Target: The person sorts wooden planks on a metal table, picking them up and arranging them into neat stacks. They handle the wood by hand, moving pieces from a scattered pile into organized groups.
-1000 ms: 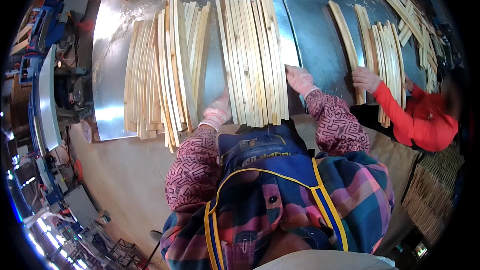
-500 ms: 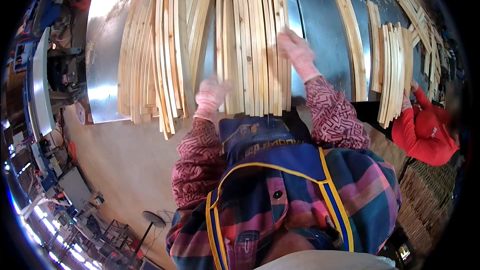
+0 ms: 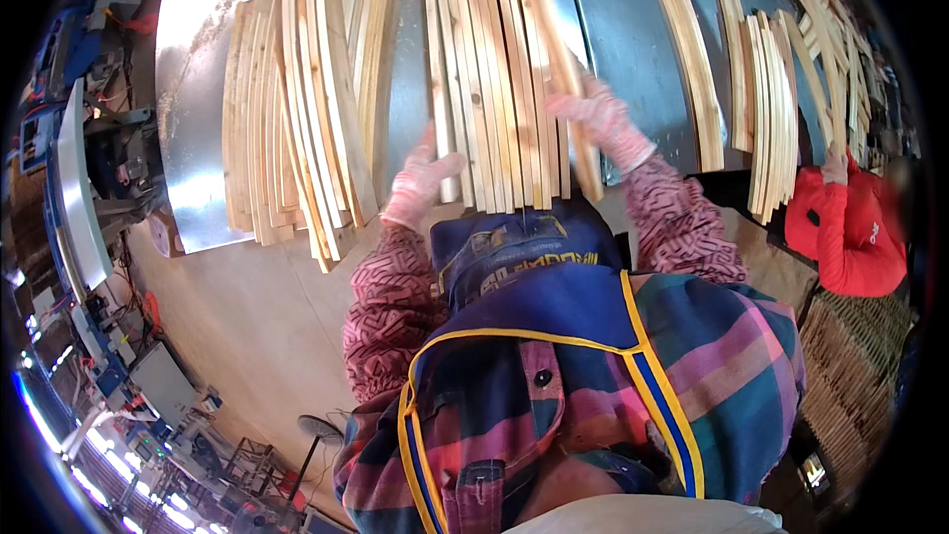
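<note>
A row of long, slightly curved wooden strips [image 3: 491, 89] lies side by side on the metal table in front of me. My left hand [image 3: 423, 183], in a pale pink knit glove, is at the row's near left edge, fingers stretched along it and thumb apart. On the right side, my right hand [image 3: 601, 124], gloved alike, grips a single wooden strip [image 3: 542, 2]. That strip slants across the right edge of the row, its far end leaning left and its near end sticking out to the right.
Another stack of strips [image 3: 316, 89] lies left on the metal table [image 3: 193, 129]. One lone strip [image 3: 685, 59] and a smaller bundle [image 3: 771, 119] are to the right. There a co-worker in red [image 3: 850, 237] reaches to a strip. Loose strips [image 3: 825, 15] pile up behind.
My right hand has closed on the strip at the row's right edge, which is now slanted. My left hand stays beside the left edge. The co-worker's arm has moved to another strip.
</note>
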A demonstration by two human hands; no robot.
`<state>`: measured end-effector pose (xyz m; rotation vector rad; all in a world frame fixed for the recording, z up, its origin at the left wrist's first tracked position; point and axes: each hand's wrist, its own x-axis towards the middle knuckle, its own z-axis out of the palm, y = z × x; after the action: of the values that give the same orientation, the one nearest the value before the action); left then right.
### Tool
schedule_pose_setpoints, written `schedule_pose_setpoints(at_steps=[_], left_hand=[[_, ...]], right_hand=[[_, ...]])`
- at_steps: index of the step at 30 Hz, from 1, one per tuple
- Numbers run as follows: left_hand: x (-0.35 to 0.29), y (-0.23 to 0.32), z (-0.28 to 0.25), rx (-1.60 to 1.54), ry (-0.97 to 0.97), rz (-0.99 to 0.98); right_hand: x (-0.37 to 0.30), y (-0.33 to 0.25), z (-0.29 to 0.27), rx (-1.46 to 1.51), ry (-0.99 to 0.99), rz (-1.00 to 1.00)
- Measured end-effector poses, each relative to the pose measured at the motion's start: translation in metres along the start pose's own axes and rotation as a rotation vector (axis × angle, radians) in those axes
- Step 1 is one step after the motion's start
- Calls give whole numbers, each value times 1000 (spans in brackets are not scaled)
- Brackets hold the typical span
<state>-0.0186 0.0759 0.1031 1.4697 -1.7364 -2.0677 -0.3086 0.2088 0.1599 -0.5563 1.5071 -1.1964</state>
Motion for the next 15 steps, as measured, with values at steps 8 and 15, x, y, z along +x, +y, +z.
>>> schedule_pose_setpoints(at_steps=[8, 15], left_hand=[[-43, -35, 33, 605, 152, -212], [-123, -47, -7, 542, 357, 93]], right_hand=[[43, 94, 0, -84, 225, 170], [70, 121, 85, -167, 116, 99]])
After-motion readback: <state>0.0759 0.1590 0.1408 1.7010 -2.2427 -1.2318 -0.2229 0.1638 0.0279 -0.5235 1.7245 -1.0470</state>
